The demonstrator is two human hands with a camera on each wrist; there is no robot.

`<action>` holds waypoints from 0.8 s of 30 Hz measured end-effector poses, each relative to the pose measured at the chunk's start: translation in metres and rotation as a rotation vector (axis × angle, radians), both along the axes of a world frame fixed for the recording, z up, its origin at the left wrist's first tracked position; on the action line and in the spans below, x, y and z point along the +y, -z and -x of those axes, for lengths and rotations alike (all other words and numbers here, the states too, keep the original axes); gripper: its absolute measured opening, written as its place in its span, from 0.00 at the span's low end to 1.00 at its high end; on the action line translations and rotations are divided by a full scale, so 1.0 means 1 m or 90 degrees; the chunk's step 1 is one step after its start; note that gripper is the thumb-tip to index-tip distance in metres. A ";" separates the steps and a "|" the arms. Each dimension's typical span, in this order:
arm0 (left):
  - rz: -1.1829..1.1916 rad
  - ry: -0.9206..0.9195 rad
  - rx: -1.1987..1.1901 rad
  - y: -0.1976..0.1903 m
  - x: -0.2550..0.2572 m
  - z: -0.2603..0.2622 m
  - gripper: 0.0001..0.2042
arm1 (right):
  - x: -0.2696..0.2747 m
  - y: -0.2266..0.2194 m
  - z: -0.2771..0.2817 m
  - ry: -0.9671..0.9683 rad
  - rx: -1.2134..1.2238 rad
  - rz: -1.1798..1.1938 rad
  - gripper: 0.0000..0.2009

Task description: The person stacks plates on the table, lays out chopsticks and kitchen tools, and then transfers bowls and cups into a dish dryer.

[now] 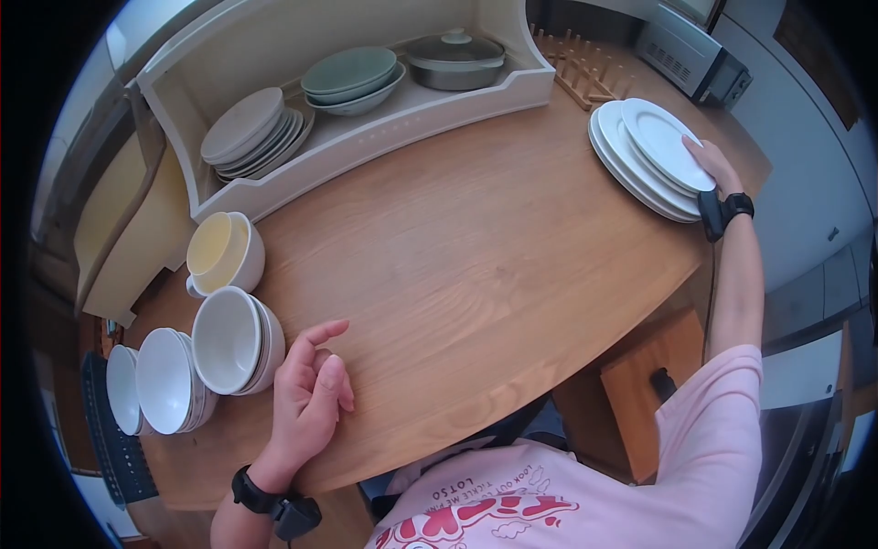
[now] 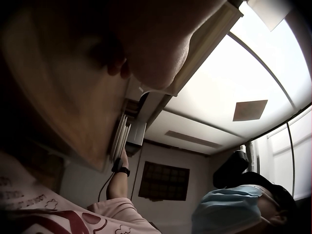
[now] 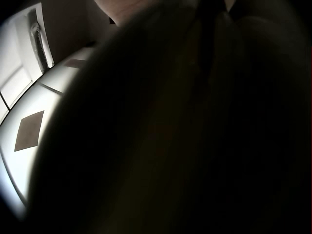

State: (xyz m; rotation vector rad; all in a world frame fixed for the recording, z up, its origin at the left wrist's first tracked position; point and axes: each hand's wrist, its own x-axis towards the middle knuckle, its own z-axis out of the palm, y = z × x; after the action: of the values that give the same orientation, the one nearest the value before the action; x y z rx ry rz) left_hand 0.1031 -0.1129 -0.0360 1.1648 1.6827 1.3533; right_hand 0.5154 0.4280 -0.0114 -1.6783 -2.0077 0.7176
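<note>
At the right end of the table my right hand [image 1: 715, 166] grips the rim of the upper white plates [image 1: 666, 137], a finger lying over the top face. Its other fingers are hidden. These plates sit offset over more white plates [image 1: 608, 151] in the same pile. In the right wrist view a dark surface fills most of the picture. My left hand [image 1: 311, 389] is over the table's left front, index finger extended and the others loosely bent, holding nothing. Nearest to it are nested white bowls [image 1: 229, 339], tipped on their side.
More white bowls [image 1: 165, 380] and yellow-lined cups [image 1: 219, 247] line the left side. A cream shelf [image 1: 366, 137] at the back holds stacked plates [image 1: 247, 133], green bowls [image 1: 352, 73] and a lidded pot [image 1: 455, 62]. A wooden peg rack [image 1: 581, 69] stands behind the white plates.
</note>
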 end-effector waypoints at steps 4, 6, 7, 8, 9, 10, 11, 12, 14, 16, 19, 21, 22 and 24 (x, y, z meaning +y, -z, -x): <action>0.002 0.002 0.010 -0.001 0.002 -0.001 0.18 | -0.001 0.002 0.000 -0.004 0.076 0.009 0.29; 0.007 0.001 -0.015 -0.005 0.003 -0.001 0.18 | -0.003 0.002 0.002 -0.006 0.087 0.006 0.28; 0.013 -0.003 -0.038 -0.006 0.004 -0.002 0.18 | -0.002 0.003 0.002 -0.006 0.094 0.012 0.28; 0.013 -0.001 -0.038 -0.005 0.005 -0.002 0.18 | -0.002 0.004 0.003 -0.007 0.102 0.018 0.28; 0.014 -0.003 -0.033 -0.005 0.005 -0.002 0.18 | -0.002 0.006 0.003 -0.007 0.102 0.018 0.28; 0.014 -0.005 -0.027 -0.005 0.006 -0.002 0.18 | -0.005 0.006 0.005 -0.016 0.125 0.019 0.29; 0.013 -0.005 -0.027 -0.004 0.007 -0.003 0.18 | -0.008 0.006 0.007 -0.026 0.149 0.018 0.29; 0.013 -0.007 -0.031 -0.004 0.008 -0.003 0.18 | -0.010 0.006 0.009 -0.025 0.149 0.018 0.29; 0.013 -0.004 -0.035 -0.005 0.010 -0.005 0.18 | -0.026 -0.004 0.018 -0.035 0.080 -0.014 0.29; 0.015 0.000 -0.031 -0.006 0.012 -0.006 0.18 | -0.040 -0.011 0.029 -0.046 0.057 -0.014 0.29; 0.020 0.004 -0.027 -0.008 0.015 -0.008 0.17 | -0.047 -0.014 0.042 -0.077 0.029 -0.007 0.31; 0.022 0.001 -0.025 -0.009 0.017 -0.010 0.17 | -0.055 -0.013 0.052 -0.109 0.021 -0.014 0.32; 0.024 -0.001 -0.023 -0.009 0.017 -0.010 0.17 | -0.063 -0.015 0.060 -0.116 0.021 -0.010 0.33; 0.022 -0.003 -0.028 -0.007 0.017 -0.010 0.16 | -0.076 -0.016 0.076 -0.131 0.014 -0.004 0.34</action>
State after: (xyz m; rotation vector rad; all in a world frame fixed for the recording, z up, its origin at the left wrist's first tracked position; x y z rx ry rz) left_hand 0.1132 -0.0958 -0.0286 1.1046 1.6719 1.3388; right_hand 0.4393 0.3515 0.0047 -1.4668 -2.1858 0.7950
